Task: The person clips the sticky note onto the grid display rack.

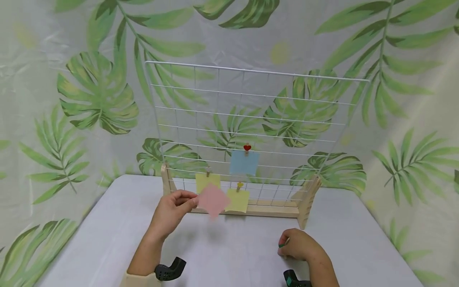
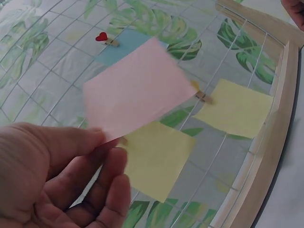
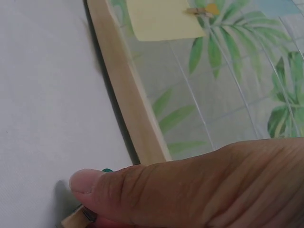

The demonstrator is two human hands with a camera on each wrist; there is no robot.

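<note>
Between thumb and fingertips, my left hand point(image 1: 172, 213) pinches a pink sticky note point(image 1: 213, 200) by one corner, in front of the wire grid point(image 1: 258, 133). Low over the table, my right hand point(image 1: 301, 245) grips a small wooden clothespin point(image 3: 76, 218) with a green ornament point(image 1: 281, 246), mostly hidden by the fingers. Clipped to the grid are a blue note point(image 1: 244, 162) under a red heart clothespin point(image 1: 247, 148), a yellow note point(image 1: 204, 180) partly behind the pink one, and another yellow note point(image 1: 238, 200) under a yellow-topped clothespin point(image 1: 240, 185).
The grid stands in a wooden base point(image 1: 276, 211) with an upright foot point(image 1: 309, 201) at each end. A white-covered table point(image 1: 229, 255) lies beneath it. Behind hangs a leaf-patterned curtain point(image 1: 236, 48). Each wrist wears a black camera mount point(image 1: 170, 270).
</note>
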